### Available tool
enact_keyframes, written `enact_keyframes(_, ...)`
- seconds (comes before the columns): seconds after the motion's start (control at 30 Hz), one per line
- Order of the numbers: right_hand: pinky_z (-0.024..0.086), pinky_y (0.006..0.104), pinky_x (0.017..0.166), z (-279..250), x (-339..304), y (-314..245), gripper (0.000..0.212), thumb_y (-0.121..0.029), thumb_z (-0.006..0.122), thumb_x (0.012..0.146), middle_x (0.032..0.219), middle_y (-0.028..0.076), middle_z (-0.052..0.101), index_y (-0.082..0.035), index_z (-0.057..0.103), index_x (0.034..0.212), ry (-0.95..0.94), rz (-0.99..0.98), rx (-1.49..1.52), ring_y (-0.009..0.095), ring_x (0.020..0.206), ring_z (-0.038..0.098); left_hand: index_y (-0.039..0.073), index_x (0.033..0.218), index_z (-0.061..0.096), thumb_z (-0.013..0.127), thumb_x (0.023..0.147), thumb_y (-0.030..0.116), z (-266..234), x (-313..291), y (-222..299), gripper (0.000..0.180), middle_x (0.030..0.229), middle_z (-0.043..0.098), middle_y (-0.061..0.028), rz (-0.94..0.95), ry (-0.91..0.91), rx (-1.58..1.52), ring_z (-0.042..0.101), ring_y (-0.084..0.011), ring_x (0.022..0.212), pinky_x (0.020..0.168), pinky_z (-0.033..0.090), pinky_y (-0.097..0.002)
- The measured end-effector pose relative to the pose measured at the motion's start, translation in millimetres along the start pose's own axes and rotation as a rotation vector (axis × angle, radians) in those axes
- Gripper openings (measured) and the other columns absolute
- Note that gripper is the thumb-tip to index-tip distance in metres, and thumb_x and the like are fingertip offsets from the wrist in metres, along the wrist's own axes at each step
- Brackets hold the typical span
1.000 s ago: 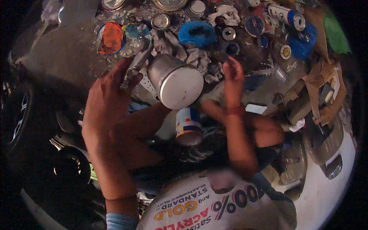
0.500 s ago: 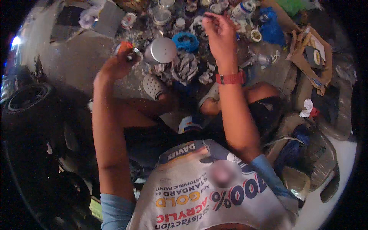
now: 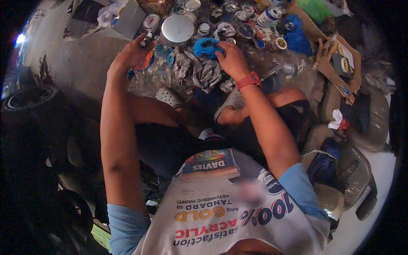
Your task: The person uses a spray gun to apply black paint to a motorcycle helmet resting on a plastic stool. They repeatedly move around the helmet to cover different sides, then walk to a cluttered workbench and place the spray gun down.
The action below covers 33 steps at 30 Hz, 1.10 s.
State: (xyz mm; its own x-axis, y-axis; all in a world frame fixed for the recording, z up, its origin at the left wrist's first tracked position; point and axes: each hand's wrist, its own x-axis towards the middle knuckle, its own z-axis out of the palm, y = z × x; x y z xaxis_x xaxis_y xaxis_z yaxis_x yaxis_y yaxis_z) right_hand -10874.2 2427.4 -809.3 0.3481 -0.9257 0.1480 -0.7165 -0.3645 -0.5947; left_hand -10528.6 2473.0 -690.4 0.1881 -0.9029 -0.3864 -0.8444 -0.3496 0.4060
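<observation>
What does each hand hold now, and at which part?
The left hand grips a small dark tool by its lower end. The right hand rests on a blue lid, fingers at its right edge.

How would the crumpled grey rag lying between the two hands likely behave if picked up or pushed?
The crumpled grey rag looks soft and creased, so it would probably hang floppy and feel light. Pushed, it would likely bunch up rather than slide or roll. It lies just below the right hand, among small tins, and might drag them along.

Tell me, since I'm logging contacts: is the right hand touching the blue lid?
Touching. The head view shows the right hand lying over the right edge of the blue lid, fingers on it with no gap.
</observation>
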Motion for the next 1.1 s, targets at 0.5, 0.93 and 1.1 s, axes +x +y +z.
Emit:
enact_keyframes(0.5, 0.045, 0.0548, 0.110, 153, 41, 44, 0.046, -0.026, 0.071, 0.087, 0.166, 0.004, 0.029, -0.009, 0.068, 0.129, -0.698, 0.007, -0.600, 0.041, 0.144, 0.036, 0.025, 0.153, 0.046, 0.057, 0.099, 0.055, -5, 11, -47, 0.062, 0.121, 0.069, -0.0262, -0.134, -0.093, -0.009, 0.062, -0.0447, 0.119, 0.101, 0.049, -0.0491)
enact_keyframes(0.93, 0.052, 0.0332, 0.087, 165, 62, 106, 0.037, -0.023, 0.081, 0.088, 0.112, 0.006, 0.073, -0.004, 0.074, 0.118, -0.003, 0.654, 0.820, 0.019, 0.098, 0.067, 0.010, 0.153, 0.046, 0.059, 0.100, 0.052, -7, 23, -33, 0.069, 0.127, 0.067, -0.0256, -0.123, -0.152, 0.079, 0.063, -0.0407, 0.123, 0.100, 0.049, -0.0468)
enact_keyframes(1.1, 0.049, 0.0298, 0.086, 164, 77, 112, 0.031, -0.020, 0.079, 0.090, 0.107, 0.001, 0.072, -0.007, 0.074, 0.117, 0.122, 0.861, 0.849, 0.014, 0.096, 0.065, 0.010, 0.152, 0.047, 0.058, 0.100, 0.053, -6, 22, -34, 0.068, 0.131, 0.066, -0.0242, -0.139, -0.193, 0.093, 0.062, -0.0395, 0.125, 0.103, 0.048, -0.0467)
